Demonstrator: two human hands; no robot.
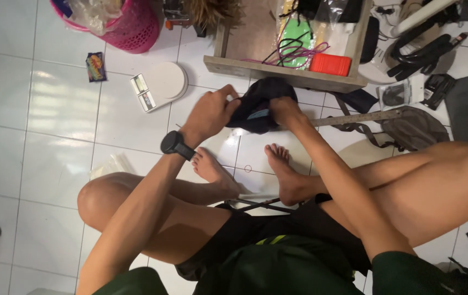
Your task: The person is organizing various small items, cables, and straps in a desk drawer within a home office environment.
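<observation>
Both of my hands hold a dark fabric pouch (258,104) above the white tiled floor, just in front of a wooden drawer (283,74). My left hand (212,112), with a black watch (175,144) on its wrist, pinches the pouch's left edge. My right hand (287,109) grips the pouch from the right, its fingers partly hidden in the fabric. My bare legs and feet (286,172) lie below the hands.
A pink basket (133,27) stands at the back left. A round white kitchen scale (160,84) and a small snack packet (96,66) lie on the tiles. The drawer holds an orange box (329,64) and cords. A metal ruler (354,117), a grey bag (414,128) and black gear lie to the right.
</observation>
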